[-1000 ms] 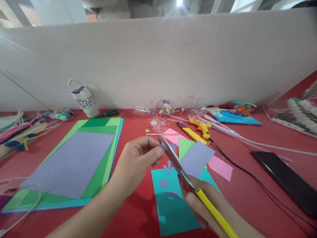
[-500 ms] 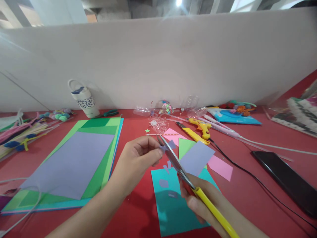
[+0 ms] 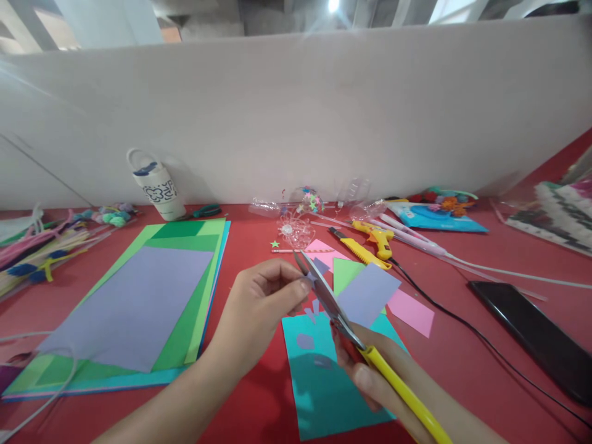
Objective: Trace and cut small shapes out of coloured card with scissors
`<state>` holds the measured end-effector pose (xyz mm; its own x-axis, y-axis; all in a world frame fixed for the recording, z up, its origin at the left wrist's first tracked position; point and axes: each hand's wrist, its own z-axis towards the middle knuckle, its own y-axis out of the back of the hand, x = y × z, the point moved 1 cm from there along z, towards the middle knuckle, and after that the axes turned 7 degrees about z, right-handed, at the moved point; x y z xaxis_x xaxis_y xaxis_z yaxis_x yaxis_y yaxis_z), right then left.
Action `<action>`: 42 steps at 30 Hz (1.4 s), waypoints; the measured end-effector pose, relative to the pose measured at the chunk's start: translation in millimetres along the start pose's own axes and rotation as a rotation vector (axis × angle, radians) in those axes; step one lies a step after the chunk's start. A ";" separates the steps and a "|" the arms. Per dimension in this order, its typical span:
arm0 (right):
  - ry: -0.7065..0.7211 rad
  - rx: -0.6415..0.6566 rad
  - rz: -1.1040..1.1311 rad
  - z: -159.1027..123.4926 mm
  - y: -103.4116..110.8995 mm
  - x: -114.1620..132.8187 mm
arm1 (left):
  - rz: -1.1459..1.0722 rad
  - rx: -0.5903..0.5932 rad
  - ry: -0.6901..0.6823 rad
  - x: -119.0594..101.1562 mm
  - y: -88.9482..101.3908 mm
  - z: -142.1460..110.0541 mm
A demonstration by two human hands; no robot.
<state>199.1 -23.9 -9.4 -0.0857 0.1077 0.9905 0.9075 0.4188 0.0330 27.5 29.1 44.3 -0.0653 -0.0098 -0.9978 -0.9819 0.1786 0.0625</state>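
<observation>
The left hand (image 3: 263,302) is reaching in from the near left, its fingers pinching a small purple paper piece (image 3: 311,279) between the scissor blades. The right hand (image 3: 370,364) is angling in from the near right, its fingers wrapping the handles of the scissors (image 3: 333,306), which are pointing far-left above a teal sheet (image 3: 335,394) on the red worktop (image 3: 250,407).

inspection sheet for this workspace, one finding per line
surface: red table, turquoise sheet holding purple pieces
things: scissors, blades parted at a small purple scrap
clutter: glue gun, yellow cutter, black phone
hands: left hand pinches the scrap, right hand grips the scissors
cables: black cable from the glue gun, white cable farther back
surroundings: pale partition behind
</observation>
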 end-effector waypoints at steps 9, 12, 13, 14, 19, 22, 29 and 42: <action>-0.043 -0.002 0.023 -2.9 -3.7 7.8 | -0.029 0.001 -0.023 3.1 -2.9 0.5; -0.030 -0.018 0.011 -4.4 -5.2 10.3 | -0.021 0.004 -0.027 3.1 -2.6 0.1; -0.031 -0.026 0.007 -4.9 -5.7 10.3 | -0.018 0.003 -0.028 3.2 -2.5 0.0; -0.031 -0.030 0.004 -5.3 -6.2 10.0 | -0.016 0.005 -0.028 3.4 -2.5 -0.1; -0.010 -0.045 0.008 -5.4 -7.8 6.5 | -0.018 0.008 -0.028 4.6 -2.9 -0.9; -0.010 -0.047 0.016 -5.0 -8.1 5.9 | -0.023 0.009 -0.028 5.0 -2.9 -1.2; -0.018 -0.063 0.009 -6.9 -5.8 9.4 | -0.036 0.023 -0.033 3.8 -2.5 0.0; -0.022 -0.252 -0.002 -4.1 -5.7 3.6 | -0.051 0.082 -0.022 6.7 -2.6 0.2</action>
<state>195.3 -29.5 -5.5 -0.0942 0.1275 0.9874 0.9810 0.1809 0.0702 29.6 28.8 37.5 -0.0113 0.0003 -0.9999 -0.9660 0.2583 0.0110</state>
